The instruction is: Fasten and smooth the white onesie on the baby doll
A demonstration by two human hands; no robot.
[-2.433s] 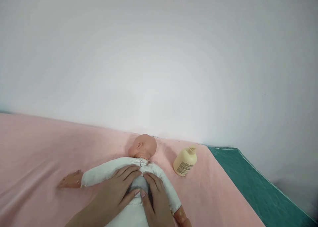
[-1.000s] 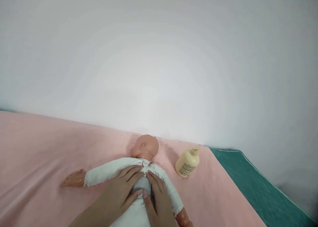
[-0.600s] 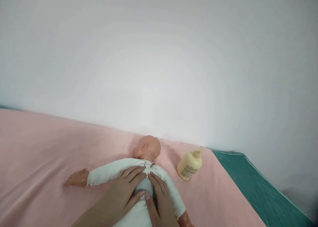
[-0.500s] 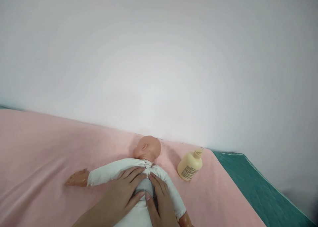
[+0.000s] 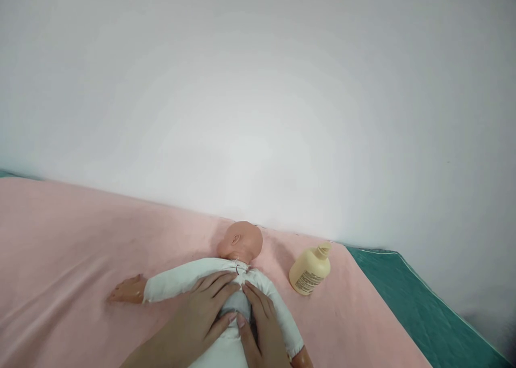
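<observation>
A doll with a bald plastic head [image 5: 245, 240] and white cloth body [image 5: 226, 352] lies on a pink sheet, its head turned to the side. My left hand [image 5: 201, 309] rests flat on the doll's upper body at the left, fingers apart. On the other side my right hand [image 5: 262, 322] lies on it too, fingers extended. The two thumbs nearly meet below a grey patch [image 5: 237, 303] between the hands. Neither hand grips anything. The doll's left-side arm [image 5: 177, 279] stretches out over the sheet; its other arm slants down to the right.
A pale yellow pump bottle [image 5: 309, 271] stands on the pink sheet [image 5: 80, 228], right of the doll. A green surface [image 5: 427, 298] shows at the right edge. Behind rises a white wall [image 5: 258, 105].
The view has shifted very slightly. Both hands keep their places on the doll, and nothing else has visibly moved.
</observation>
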